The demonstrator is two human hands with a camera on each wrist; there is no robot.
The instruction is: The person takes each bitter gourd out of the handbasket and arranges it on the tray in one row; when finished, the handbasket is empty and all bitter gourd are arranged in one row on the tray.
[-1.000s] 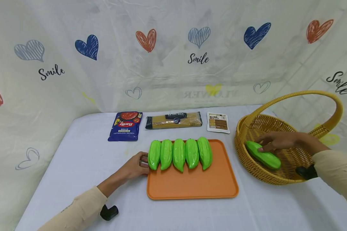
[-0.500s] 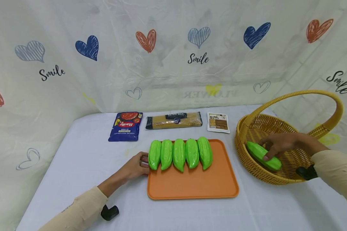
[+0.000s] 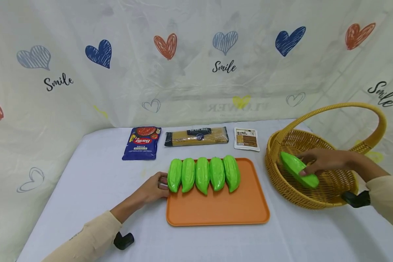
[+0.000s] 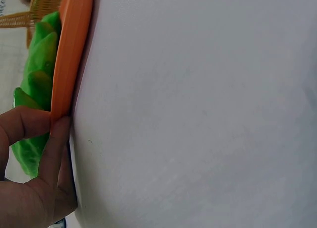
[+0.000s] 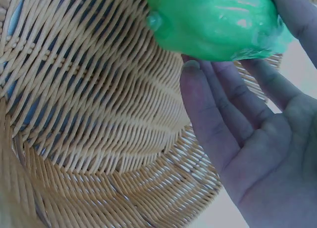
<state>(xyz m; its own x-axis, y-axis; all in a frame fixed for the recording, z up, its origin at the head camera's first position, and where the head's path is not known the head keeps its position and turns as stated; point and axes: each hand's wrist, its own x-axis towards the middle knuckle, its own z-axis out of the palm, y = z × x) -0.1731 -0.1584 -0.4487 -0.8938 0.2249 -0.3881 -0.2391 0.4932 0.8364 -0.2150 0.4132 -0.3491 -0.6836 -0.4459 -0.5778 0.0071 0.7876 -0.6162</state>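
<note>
In the head view my right hand (image 3: 329, 160) reaches into the wicker basket (image 3: 280, 189) and grips a bright green bitter melon (image 3: 292, 165) between thumb and fingers. From the right wrist view, that melon (image 5: 213, 25) is raised off the woven bottom. My left hand (image 3: 154, 189) pinches the left rim of an orange tray (image 3: 217, 211); thumb and finger meet at its edge in the left wrist view. Several like green melons (image 3: 202, 174) lie side by side along the tray's far half, tips toward me.
Behind the tray lie a blue sauce pouch (image 3: 142, 143), a pack of spaghetti (image 3: 198, 137) and a small white-brown packet (image 3: 246, 139). The basket's tall handle (image 3: 344, 104) arches over its opening, near my right arm. A patterned curtain (image 3: 190, 80) hangs at the back.
My right hand has tightened its hold on the basket's melon and raised it slightly. The right sleeve has shifted to the right. The left hand and tray have stayed put.
</note>
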